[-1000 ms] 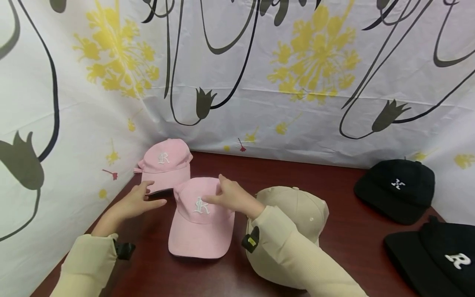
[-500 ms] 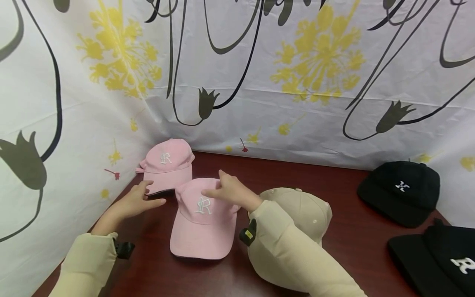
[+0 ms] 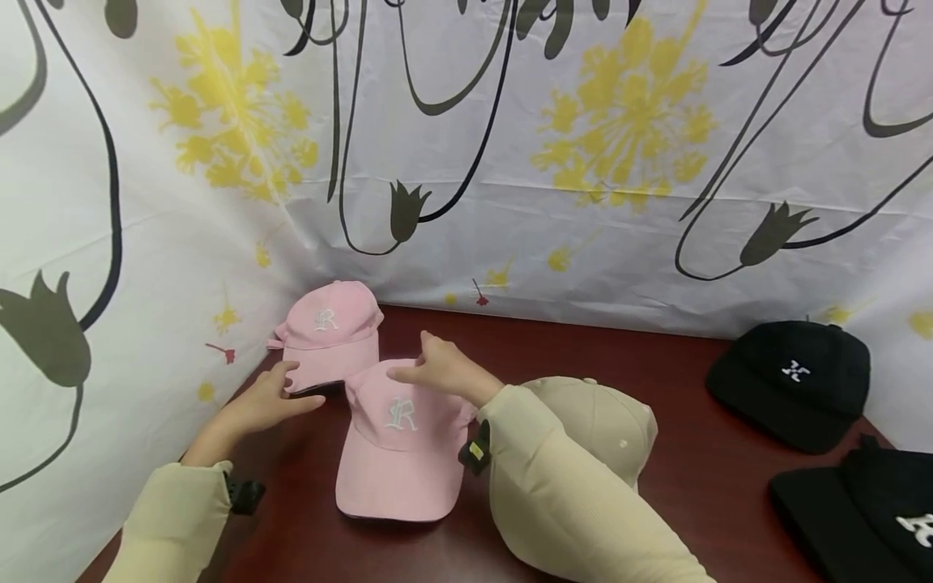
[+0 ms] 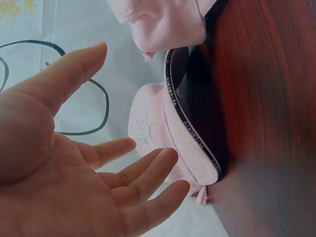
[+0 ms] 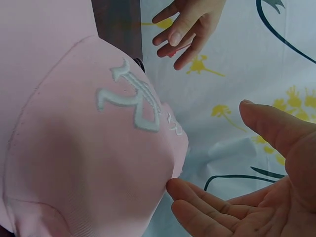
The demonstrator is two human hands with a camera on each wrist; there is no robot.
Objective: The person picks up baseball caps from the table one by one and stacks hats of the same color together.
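Observation:
A pink cap [image 3: 397,453] with a white letter R on its front lies on the table, brim toward me. Over the right side of its crown is my right hand [image 3: 446,371], thumb and fingers spread apart; in the right wrist view its fingertips [image 5: 183,190] are right at the crown's edge. Behind and to the left stands a second pink cap [image 3: 331,336], also with an R. In front of that cap's brim my left hand [image 3: 266,401] hovers, fingers loosely spread and holding nothing. The left wrist view shows this palm [image 4: 74,163] bare, with the far cap's dark underbrim beyond.
Under my right forearm sits a beige cap [image 3: 598,421]. At the right are two black caps, one farther back [image 3: 794,385] and one nearer [image 3: 860,502]. A patterned white cloth [image 3: 466,219] hangs behind and along the left side of the dark red table [image 3: 685,478].
My right hand has shifted slightly left over the near pink cap. The left hand keeps about the same place. The head view has tilted a little upward. The caps rest where they were.

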